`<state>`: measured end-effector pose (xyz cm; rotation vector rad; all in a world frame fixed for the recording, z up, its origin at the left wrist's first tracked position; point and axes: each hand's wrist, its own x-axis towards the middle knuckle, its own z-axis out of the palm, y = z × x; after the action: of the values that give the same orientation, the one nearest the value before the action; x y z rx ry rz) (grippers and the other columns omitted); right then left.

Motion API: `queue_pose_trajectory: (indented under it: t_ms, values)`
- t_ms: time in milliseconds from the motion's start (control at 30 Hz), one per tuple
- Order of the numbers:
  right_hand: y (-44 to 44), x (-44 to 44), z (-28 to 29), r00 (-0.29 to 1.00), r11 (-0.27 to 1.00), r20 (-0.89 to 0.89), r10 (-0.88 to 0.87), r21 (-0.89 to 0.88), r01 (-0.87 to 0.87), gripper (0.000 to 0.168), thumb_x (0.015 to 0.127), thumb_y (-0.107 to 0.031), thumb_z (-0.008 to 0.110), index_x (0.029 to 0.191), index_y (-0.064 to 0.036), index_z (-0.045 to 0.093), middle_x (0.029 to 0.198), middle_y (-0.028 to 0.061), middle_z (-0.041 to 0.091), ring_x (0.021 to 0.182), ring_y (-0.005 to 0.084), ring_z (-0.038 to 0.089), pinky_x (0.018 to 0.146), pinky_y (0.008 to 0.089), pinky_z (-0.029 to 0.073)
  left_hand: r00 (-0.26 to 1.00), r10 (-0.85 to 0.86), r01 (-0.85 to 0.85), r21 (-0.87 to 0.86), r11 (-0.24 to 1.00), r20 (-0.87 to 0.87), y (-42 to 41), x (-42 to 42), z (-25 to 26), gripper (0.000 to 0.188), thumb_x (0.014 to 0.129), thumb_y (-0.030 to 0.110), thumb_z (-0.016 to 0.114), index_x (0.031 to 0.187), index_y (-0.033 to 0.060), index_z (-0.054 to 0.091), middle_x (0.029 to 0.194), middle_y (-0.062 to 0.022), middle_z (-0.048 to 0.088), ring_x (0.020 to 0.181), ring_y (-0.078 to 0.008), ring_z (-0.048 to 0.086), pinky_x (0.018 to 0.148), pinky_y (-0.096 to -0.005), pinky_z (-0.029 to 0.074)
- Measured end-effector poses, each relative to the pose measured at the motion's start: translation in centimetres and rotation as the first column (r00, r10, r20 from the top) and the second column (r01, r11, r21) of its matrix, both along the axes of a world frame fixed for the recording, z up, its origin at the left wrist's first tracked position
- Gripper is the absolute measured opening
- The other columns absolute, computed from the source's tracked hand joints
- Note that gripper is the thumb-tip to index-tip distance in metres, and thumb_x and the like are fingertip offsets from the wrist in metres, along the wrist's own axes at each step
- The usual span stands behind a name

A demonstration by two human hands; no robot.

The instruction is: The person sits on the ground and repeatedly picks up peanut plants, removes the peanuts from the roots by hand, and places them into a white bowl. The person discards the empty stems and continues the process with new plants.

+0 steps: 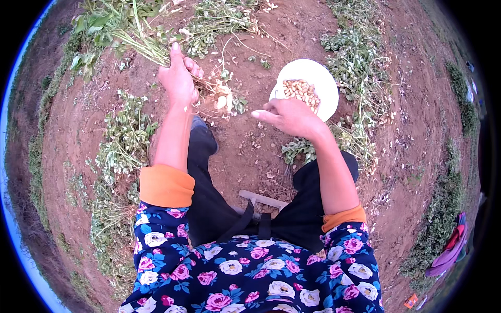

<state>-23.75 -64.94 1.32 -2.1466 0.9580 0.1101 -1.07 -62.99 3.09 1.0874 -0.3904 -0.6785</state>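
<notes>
My left hand [178, 78] grips a peanut plant [146, 45] by its stems near the root end. The leaves spread to the upper left. Roots with pale peanut pods [222, 98] hang out on the right side of the fist. My right hand [287, 113] is over the near left rim of a white bucket [328, 84], its back turned up and its thumb pointing left. Its other fingers are mostly hidden, so whether it holds anything does not show. Many peanuts [301, 92] lie inside the bucket.
Pulled peanut plants lie in rows on reddish soil, to the left [125, 133] and right [356, 70]. More plants with pods [227, 19] lie ahead. Between my legs is a wooden piece [262, 198], perhaps part of a low seat. Purple and red cloth [452, 246] lies at far right.
</notes>
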Motion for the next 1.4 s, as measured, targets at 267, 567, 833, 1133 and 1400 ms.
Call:
queue_pose_trajectory:
  t_ms: [267,567,833,1133,1400]
  values:
    - [3.4,5.6,-2.8,0.603,0.585,0.415,-0.682,0.804,0.108,0.053,0.082,-0.046,0.058,0.108,-0.001,0.052,0.098,0.0062,0.056,0.086,0.0142,0.057,0.066,0.0227,0.05,0.998,0.049,-0.048,-0.034,0.998,0.026,-0.4,-1.9,-0.1,0.029,0.089,0.024,0.053,0.073,0.0039,0.041,0.05,-0.0027,0.04,0.038,-0.0129,0.038,0.035,-0.0286,0.034]
    - [3.5,6.0,-3.5,0.57,0.511,0.514,-0.641,0.84,-0.182,0.023,0.088,-0.032,0.054,0.089,-0.009,0.053,0.074,-0.0034,0.049,0.06,0.0041,0.043,0.047,0.0193,0.033,1.0,-0.011,0.011,0.014,1.0,-0.018,-0.4,-3.5,-0.3,0.026,0.088,0.024,0.055,0.081,0.0044,0.04,0.051,-0.0022,0.039,0.038,-0.0124,0.038,0.034,-0.0281,0.032]
    - [4.5,4.3,-2.6,0.763,0.96,0.634,-0.129,0.272,-0.064,0.024,0.089,-0.028,0.05,0.087,-0.004,0.048,0.064,0.0006,0.046,0.056,0.0087,0.045,0.05,0.0264,0.038,0.995,0.03,-0.024,0.065,0.998,-0.093,-1.3,-1.2,-0.8,0.032,0.09,0.026,0.05,0.07,0.0061,0.036,0.051,-0.0019,0.037,0.04,-0.0129,0.034,0.037,-0.0291,0.032]
    - [-0.3,-0.2,-2.3,0.962,0.775,0.023,-0.273,-0.587,0.234,0.061,0.079,-0.045,0.06,0.11,0.006,0.046,0.1,0.0233,0.057,0.094,0.0335,0.057,0.082,0.0421,0.044,0.961,0.031,-0.033,0.0,0.999,-0.273,-0.7,3.8,-1.6,0.032,0.093,0.032,0.045,0.073,0.0085,0.035,0.055,-0.0012,0.034,0.045,-0.0132,0.032,0.041,-0.0301,0.032]
    - [2.5,5.7,-3.6,0.544,0.933,0.764,-0.347,0.341,0.115,0.082,0.07,-0.026,0.076,0.128,0.004,0.026,0.116,0.0192,0.05,0.114,0.0233,0.048,0.095,0.0349,0.038,0.916,-0.139,0.136,-0.036,0.99,-0.377,-0.6,0.4,-1.2,0.03,0.094,0.031,0.041,0.074,0.0091,0.036,0.058,0.0009,0.032,0.048,-0.012,0.031,0.048,-0.0282,0.032]
